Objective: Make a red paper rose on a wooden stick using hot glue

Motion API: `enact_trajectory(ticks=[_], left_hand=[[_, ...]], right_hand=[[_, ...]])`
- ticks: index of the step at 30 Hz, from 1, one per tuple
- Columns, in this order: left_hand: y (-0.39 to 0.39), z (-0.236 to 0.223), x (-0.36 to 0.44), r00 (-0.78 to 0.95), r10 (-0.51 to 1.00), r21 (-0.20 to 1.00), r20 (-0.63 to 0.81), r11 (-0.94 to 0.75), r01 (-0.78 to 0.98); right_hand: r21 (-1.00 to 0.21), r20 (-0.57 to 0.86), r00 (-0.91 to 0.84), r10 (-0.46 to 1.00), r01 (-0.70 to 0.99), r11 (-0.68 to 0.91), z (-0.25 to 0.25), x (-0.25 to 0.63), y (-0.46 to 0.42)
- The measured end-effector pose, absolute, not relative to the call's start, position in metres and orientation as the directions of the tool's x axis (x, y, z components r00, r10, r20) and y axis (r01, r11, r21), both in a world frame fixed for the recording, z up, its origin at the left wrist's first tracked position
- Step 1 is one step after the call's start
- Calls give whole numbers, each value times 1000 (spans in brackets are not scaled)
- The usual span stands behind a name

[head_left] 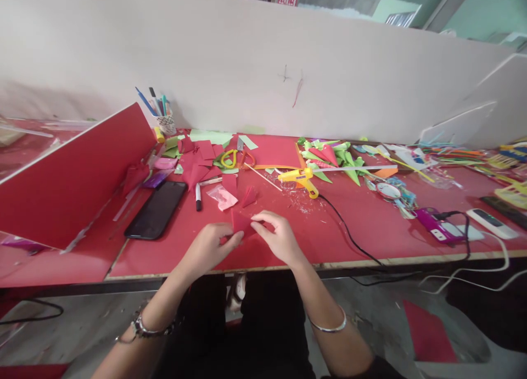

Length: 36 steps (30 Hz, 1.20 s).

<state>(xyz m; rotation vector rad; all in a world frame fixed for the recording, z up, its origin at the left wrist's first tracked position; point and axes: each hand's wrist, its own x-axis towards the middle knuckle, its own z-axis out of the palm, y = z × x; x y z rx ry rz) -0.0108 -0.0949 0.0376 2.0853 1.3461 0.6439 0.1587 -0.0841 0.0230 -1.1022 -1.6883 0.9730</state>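
Observation:
Between my two hands is a small piece of red paper (241,221), folded to a pointed shape. My left hand (214,243) pinches its left side between thumb and fingers. At its right edge, my right hand (275,236) grips the paper with thumb and forefinger. Just beyond lies another small folded red paper (249,196). A clear packet with pink contents (223,196) and a black-and-white marker (198,198) rest to the left of it. Red paper pieces (200,162) are heaped farther back, near yellow-handled scissors (234,158).
A yellow glue gun (300,180) trails a black cord over the table edge. Green and red paper cones (333,156) are piled behind it. A black phone (156,210) lies left, beside a red upright board (82,176). A pen cup (166,122) and purple power socket (439,225) flank the area.

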Motion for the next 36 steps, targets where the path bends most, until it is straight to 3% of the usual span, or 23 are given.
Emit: enact_trajectory(ticks=[3,6,8,10,12,14,19,22,25,31,33,36], left_hand=[[-94,34,-9,335,928,644,163,-357,677],[-90,28,-9,320,925,497,205,-381,780],[-87,27,-11,388,897,348,212,-441,827],[-83,28,-13,512,836,236,198,-548,803],[-80,31,-15,617,763,187,190,-645,741],[-79,35,-16,660,720,176,214,-694,699],[-84,38,-15,555,756,254,346,-645,721],[-87,37,-15,498,803,360,327,-593,720],[-87,37,-17,505,806,380,309,-591,711],[-85,42,-21,420,841,505,342,-541,672],[-87,43,-19,340,878,579,337,-478,660],[-91,42,-13,143,940,711,310,-329,621]], right_hand=[[-973,130,-97,987,178,146,11,157,-85],[-938,212,-60,976,268,220,9,157,-88],[-786,416,-61,907,477,393,13,158,-91],[-502,574,-192,796,686,527,20,160,-92],[-254,580,-370,726,765,593,26,160,-93],[-168,527,-465,711,763,624,31,159,-93],[-329,468,-413,781,739,588,36,154,-95],[-453,468,-406,785,652,608,36,153,-94],[-563,439,-410,799,567,601,35,157,-92],[-663,390,-309,868,559,497,33,172,-85],[-781,368,-198,908,464,418,28,172,-84],[-954,230,-71,971,182,240,18,163,-84]])
